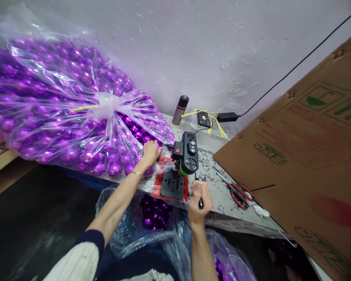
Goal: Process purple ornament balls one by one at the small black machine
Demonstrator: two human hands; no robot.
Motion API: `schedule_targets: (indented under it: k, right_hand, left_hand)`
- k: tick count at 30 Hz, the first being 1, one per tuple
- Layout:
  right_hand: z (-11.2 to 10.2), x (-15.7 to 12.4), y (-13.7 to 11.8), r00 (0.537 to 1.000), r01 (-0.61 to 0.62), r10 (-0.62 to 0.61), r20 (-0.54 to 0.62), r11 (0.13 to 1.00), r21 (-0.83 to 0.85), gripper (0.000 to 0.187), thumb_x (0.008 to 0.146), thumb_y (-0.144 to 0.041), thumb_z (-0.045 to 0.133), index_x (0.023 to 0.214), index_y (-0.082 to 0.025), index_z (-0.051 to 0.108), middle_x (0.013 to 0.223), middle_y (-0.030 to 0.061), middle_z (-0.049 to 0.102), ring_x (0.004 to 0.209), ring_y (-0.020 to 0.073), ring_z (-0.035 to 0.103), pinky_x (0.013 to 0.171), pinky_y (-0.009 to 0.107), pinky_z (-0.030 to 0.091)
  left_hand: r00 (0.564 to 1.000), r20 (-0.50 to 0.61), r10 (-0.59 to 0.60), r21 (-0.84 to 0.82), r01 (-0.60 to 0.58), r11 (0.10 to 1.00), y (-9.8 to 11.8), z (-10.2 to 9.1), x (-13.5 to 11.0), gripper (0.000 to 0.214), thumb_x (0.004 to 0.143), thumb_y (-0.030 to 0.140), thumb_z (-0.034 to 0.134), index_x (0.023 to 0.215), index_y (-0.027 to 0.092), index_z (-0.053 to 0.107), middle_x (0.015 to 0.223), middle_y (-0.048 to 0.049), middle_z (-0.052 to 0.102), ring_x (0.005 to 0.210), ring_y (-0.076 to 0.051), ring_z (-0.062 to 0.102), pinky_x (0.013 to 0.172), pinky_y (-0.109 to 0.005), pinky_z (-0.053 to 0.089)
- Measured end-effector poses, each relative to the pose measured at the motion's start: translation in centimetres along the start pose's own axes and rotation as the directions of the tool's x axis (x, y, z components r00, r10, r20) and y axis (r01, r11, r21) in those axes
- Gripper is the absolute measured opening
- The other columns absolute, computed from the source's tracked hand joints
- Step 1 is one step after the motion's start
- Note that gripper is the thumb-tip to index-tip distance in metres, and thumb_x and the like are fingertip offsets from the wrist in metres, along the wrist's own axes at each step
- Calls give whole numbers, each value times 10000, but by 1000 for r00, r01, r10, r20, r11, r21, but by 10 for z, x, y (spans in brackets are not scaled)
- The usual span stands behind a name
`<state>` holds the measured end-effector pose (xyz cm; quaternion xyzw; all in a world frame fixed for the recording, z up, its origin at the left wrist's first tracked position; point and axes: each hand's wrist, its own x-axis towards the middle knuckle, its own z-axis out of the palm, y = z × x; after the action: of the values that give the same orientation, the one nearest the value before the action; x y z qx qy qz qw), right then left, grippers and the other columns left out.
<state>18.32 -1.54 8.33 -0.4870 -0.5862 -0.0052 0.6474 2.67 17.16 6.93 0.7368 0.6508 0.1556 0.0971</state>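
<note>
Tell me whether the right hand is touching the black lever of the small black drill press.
Touching. The head view shows the right hand closed around the black lever of the small black drill press, no gap visible.

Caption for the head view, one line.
Left hand on a bag of purple baubles, right hand gripping the lever of a small black machine.

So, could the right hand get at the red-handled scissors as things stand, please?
Probably yes: the scissors lie on the table just beside the right hand, with nothing between them, but its fingers would first have to release the black lever.
</note>
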Motion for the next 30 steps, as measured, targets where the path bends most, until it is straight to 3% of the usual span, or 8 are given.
schedule_targets:
  k: [5,8,10,14,17,21,24,30]
  right_hand:
    - [-1,0,0,999,33,-33,18,999,-13,311,1010,-130,446,719,-219,513,700,-13,565,653,128,557,605,283,395]
    - [-1,1,-1,999,34,-34,15,999,-13,307,1005,-117,449,723,-220,511,690,-17,558,643,125,551,592,282,389]
    - [-1,2,-2,1000,22,-22,15,1000,-10,305,1005,-119,452,724,-219,518,689,-17,561,639,122,549,588,282,392]
    - [-3,8,-8,999,-20,20,28,1000,5,313,1009,-132,456,714,-213,519,696,-16,563,653,117,556,601,278,403]
    - [-4,16,-13,998,-52,52,27,999,14,336,1013,-146,466,685,-213,496,685,-20,553,662,115,558,624,278,413]
    - [-4,23,-17,999,-51,50,20,999,17,354,1015,-155,472,666,-215,484,662,-26,539,659,116,560,635,283,417]
    - [-4,23,-17,999,-40,39,27,999,12,354,1015,-151,470,668,-215,486,662,-27,540,662,117,563,639,284,418]
    - [-7,17,-15,997,-39,39,61,999,-3,291,1004,-119,467,737,-209,539,712,-22,581,675,111,564,639,273,414]
  left_hand:
    - [982,187,-20,22,17,1000,14,-4,32,368,896,366,706,1082,50,736,1110,-281,750,1115,-436,702,945,-470,509]
    - [975,222,30,-39,-22,999,2,-6,17,373,891,409,704,1106,106,739,1089,-211,773,1073,-383,726,907,-411,533]
    - [979,178,102,-255,-55,965,-10,-8,-5,445,907,472,666,1211,149,702,1128,-150,776,1064,-326,730,921,-384,544]
    - [990,69,125,-761,-29,648,-31,-4,-66,639,860,561,675,1366,181,591,1266,-122,733,1107,-280,724,966,-406,576]
    - [988,90,128,-887,21,462,-34,14,-109,673,819,547,735,1364,197,552,1304,-134,714,1162,-288,717,1016,-435,576]
    - [994,63,88,-942,30,334,-21,52,-136,567,844,512,733,1272,209,517,1263,-145,726,1143,-269,734,996,-426,598]
    - [999,6,53,-927,-14,376,-7,75,-136,526,858,464,731,1259,215,500,1226,-131,732,1101,-260,743,940,-420,617]
    - [988,-126,85,-730,-151,667,7,91,-131,527,840,399,787,1274,191,571,1243,-138,711,1163,-317,692,1033,-515,546]
